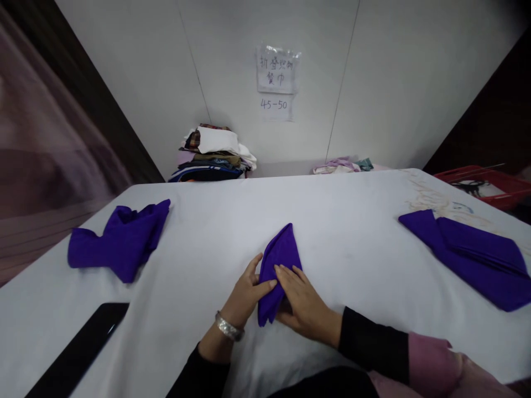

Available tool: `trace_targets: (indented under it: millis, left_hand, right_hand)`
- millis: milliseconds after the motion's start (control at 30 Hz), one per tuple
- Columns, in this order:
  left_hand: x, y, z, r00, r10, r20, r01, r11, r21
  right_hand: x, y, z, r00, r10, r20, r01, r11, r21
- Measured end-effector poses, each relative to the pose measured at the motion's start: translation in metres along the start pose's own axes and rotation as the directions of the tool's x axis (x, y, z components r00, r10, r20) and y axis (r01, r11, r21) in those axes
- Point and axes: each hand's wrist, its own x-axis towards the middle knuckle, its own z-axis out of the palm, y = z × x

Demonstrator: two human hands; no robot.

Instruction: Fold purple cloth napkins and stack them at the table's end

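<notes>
Between our half-curled left hand (244, 296) and our flatter, almost straight-fingered right hand (305, 307), we are gripping a folded purple cloth (282, 249); beneath both hands a white tablecloth (352, 237) is lying spread out.

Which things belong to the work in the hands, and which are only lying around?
In the work:
Central purple cloth, touched by left hand and right hand
Left purple cloth and right purple cloth, probably: matching colour, untouched

Lying around:
Black flat object
Stacked fabrics by the wall
Red tray
</notes>
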Motion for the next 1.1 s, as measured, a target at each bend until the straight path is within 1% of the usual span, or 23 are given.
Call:
trace_targets:
  millis: [133, 233, 300, 367, 433, 500, 567, 633, 767, 867, 933, 1033, 1100]
  left_hand:
    - [-0.006, 0.000, 0.013, 1.000, -0.002, 0.003, 0.002, 0.994, -0.106]
    - [-0.011, 0.002, 0.017, 0.999, -0.021, 0.035, 0.024, 0.994, -0.107]
    - [-0.014, 0.005, 0.017, 0.997, -0.038, 0.069, 0.044, 0.996, -0.074]
    - [-0.016, 0.008, 0.015, 0.994, -0.057, 0.091, 0.059, 0.998, -0.024]
    - [-0.017, 0.011, 0.013, 0.994, -0.063, 0.092, 0.064, 0.998, 0.000]
    - [-0.017, 0.011, 0.013, 0.995, -0.055, 0.082, 0.057, 0.998, -0.015]
    - [-0.016, 0.010, 0.014, 0.997, -0.052, 0.062, 0.054, 0.998, -0.039]
    - [-0.017, 0.009, 0.016, 0.997, -0.061, 0.044, 0.063, 0.996, -0.055]
    - [-0.021, 0.007, 0.023, 0.996, -0.076, 0.042, 0.080, 0.993, -0.089]
    - [-0.025, 0.005, 0.032, 0.993, -0.085, 0.086, 0.096, 0.987, -0.130]
    - [-0.028, 0.005, 0.036, 0.987, -0.091, 0.134, 0.109, 0.986, -0.130]
    - [-0.032, 0.011, 0.035, 0.978, -0.090, 0.186, 0.100, 0.994, -0.046]
    - [-0.032, 0.018, 0.027, 0.973, -0.088, 0.215, 0.079, 0.996, 0.049]
  right_hand:
    - [0.002, 0.006, 0.003, 0.994, -0.012, -0.109, 0.014, 1.000, 0.025]
    - [0.000, 0.015, -0.001, 0.985, -0.047, -0.168, 0.057, 0.997, 0.060]
    - [-0.002, 0.021, -0.006, 0.979, -0.074, -0.189, 0.090, 0.993, 0.081]
    - [-0.005, 0.025, -0.011, 0.978, -0.089, -0.190, 0.107, 0.990, 0.088]
    - [-0.007, 0.024, -0.016, 0.985, -0.081, -0.155, 0.097, 0.991, 0.094]
    - [-0.008, 0.020, -0.018, 0.993, -0.062, -0.101, 0.074, 0.990, 0.118]
    - [-0.008, 0.014, -0.017, 0.996, -0.048, -0.074, 0.058, 0.988, 0.146]
    - [-0.008, 0.008, -0.013, 0.995, -0.037, -0.089, 0.051, 0.986, 0.158]
    - [-0.005, 0.003, -0.007, 0.983, -0.004, -0.186, 0.030, 0.990, 0.137]
    - [-0.004, 0.007, -0.005, 0.966, -0.008, -0.257, 0.048, 0.987, 0.150]
    - [-0.004, 0.012, -0.008, 0.962, -0.009, -0.275, 0.062, 0.981, 0.186]
    - [-0.005, 0.018, -0.019, 0.968, 0.017, -0.250, 0.059, 0.954, 0.295]
    - [-0.005, 0.020, -0.032, 0.982, 0.053, -0.183, 0.028, 0.910, 0.414]
